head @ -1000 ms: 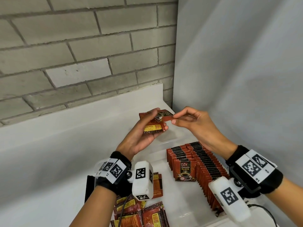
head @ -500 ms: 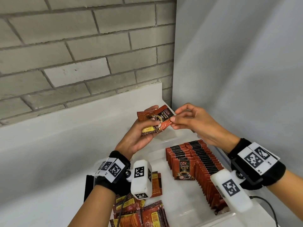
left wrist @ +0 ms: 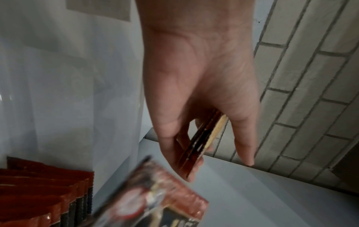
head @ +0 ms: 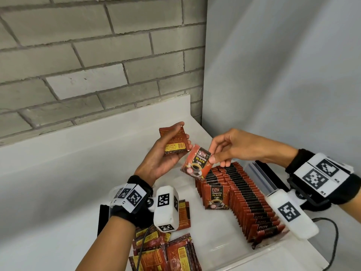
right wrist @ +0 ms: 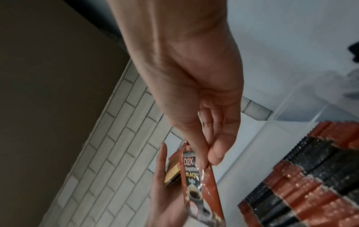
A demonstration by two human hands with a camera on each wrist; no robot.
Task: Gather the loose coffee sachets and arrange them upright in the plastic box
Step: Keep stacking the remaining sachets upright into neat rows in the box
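My left hand (head: 166, 153) holds a small stack of red-brown coffee sachets (head: 175, 142) back side up, above the white table; the left wrist view shows that stack (left wrist: 204, 138) edge-on between thumb and fingers. My right hand (head: 224, 151) pinches one sachet (head: 197, 163) by its top edge, front facing me, hanging tilted over the far end of the box. That sachet (right wrist: 200, 184) also appears in the right wrist view. The clear plastic box (head: 259, 173) holds long rows of upright sachets (head: 244, 196). Loose sachets (head: 166, 253) lie in a heap near my left forearm.
A brick wall (head: 97, 55) stands behind the table and a plain grey wall (head: 283, 75) on the right. A black cable (head: 332, 241) runs along the table's right edge. Bare box floor (head: 211, 241) shows in front of the upright rows.
My right hand has pulled one sachet off the left hand's stack and carried it down and right toward the box. The left hand keeps the rest, now a little apart.
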